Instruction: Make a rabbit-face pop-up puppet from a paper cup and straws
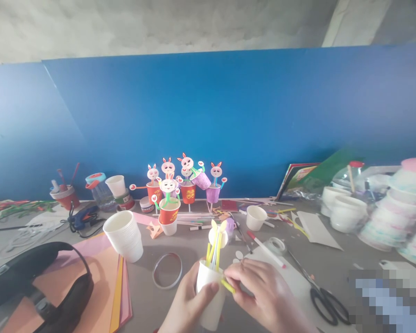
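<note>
A white paper cup point(211, 300) is gripped in my left hand point(187, 296), the thumb pressed against its side. Out of its mouth rise several yellow pipe cleaners point(208, 254) and a white rabbit-shaped paper head point(217, 235) with yellow ears. At the cup's right side, a short yellow pipe cleaner point(229, 286) sticks out, and the fingers of my right hand point(263, 289) are closed on it. How it joins the cup is hidden. Farther back stand several rabbit puppets in cups, such as a red cup point(169, 215) and a purple cup point(213, 193).
White cup stacks stand at left point(124, 236) and right point(348, 212). A tape roll point(167, 271) lies left of my hands, black-handled scissors point(327, 303) at right. Coloured paper sheets point(104, 282) lie under a black headband-like object point(79, 277). A blue panel point(208, 111) closes off the back.
</note>
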{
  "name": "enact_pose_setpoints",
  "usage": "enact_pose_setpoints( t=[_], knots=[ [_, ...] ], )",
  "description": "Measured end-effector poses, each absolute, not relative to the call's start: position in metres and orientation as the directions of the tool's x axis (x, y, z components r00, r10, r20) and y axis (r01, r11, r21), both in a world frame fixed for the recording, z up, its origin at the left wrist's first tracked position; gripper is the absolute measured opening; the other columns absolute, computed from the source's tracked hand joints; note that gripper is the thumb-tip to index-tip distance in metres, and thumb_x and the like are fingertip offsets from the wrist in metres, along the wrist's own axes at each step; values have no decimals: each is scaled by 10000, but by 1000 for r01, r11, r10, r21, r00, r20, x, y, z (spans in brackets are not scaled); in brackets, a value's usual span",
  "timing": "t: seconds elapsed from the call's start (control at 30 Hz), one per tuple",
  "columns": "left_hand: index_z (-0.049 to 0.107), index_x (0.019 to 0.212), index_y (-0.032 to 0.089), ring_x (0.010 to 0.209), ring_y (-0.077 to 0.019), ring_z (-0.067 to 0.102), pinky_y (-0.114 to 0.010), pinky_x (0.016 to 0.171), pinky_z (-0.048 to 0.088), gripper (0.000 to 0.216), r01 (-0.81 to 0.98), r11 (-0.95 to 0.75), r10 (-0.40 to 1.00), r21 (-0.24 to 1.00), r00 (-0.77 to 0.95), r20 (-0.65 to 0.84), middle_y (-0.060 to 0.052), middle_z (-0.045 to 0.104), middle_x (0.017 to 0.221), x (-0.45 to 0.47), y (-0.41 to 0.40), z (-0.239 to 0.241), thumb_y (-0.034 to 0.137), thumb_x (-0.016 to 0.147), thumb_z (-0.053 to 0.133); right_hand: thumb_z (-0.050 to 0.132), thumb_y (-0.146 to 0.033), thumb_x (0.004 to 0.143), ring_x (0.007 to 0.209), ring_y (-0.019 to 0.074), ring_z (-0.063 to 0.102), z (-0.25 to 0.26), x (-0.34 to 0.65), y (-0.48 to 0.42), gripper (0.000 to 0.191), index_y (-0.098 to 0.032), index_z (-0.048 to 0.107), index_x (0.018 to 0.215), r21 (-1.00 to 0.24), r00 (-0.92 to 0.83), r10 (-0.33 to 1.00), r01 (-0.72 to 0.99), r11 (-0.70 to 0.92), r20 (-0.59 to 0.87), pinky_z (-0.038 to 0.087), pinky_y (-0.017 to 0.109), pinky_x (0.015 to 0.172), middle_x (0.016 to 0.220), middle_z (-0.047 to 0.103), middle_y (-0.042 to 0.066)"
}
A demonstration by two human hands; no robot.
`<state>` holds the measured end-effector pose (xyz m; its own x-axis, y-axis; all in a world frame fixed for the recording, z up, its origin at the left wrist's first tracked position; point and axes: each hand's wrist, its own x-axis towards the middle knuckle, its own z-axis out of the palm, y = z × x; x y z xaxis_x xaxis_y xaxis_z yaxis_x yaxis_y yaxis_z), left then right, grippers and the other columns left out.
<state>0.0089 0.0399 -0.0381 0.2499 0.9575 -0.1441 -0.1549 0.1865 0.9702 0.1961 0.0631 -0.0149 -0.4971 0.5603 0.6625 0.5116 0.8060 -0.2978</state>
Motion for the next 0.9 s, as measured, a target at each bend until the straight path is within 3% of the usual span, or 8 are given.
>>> enact_pose_setpoints(
  t=[0.23, 0.4, 0.73, 0.9],
  knots=[
    [606, 1160, 185, 588, -141, 618, -260, 531, 498, 620, -131, 167, 960, 977, 247, -130, 9, 626, 776, 9, 40, -38, 673, 782, 673, 525, -117, 952, 590, 161, 651, -16, 197, 64, 148, -222, 625, 921, -194, -484, 501, 552, 811, 718, 492, 279, 569, 725, 743, -1],
    [612, 1136, 185, 610, -144, 600, -267, 533, 515, 603, -137, 172, 961, 976, 240, -135, -4, 628, 809, 10, 40, -38, 667, 778, 678, 471, -128, 972, 578, 171, 653, -12, 196, 64, 209, -214, 647, 900, -138, -535, 473, 548, 825, 700, 502, 291, 563, 726, 758, 15],
    [615, 1141, 182, 691, -165, 566, -274, 561, 532, 530, -38, 78, 976, 996, 209, -68, -50, 631, 922, 8, 41, -44, 614, 836, 640, 490, -114, 974, 583, 174, 638, -15, 196, 66, 205, -209, 639, 871, -120, -581, 482, 551, 826, 656, 472, 297, 568, 714, 735, 5],
    [639, 1102, 165, 903, -241, 603, -341, 815, 512, 430, 39, -47, 987, 998, 154, 41, -77, 670, 984, 7, 42, -41, 527, 870, 635, 486, -105, 957, 537, 154, 591, -15, 193, 68, 222, -209, 624, 817, -91, -565, 470, 570, 817, 678, 420, 291, 529, 658, 696, -13]
  ],
)
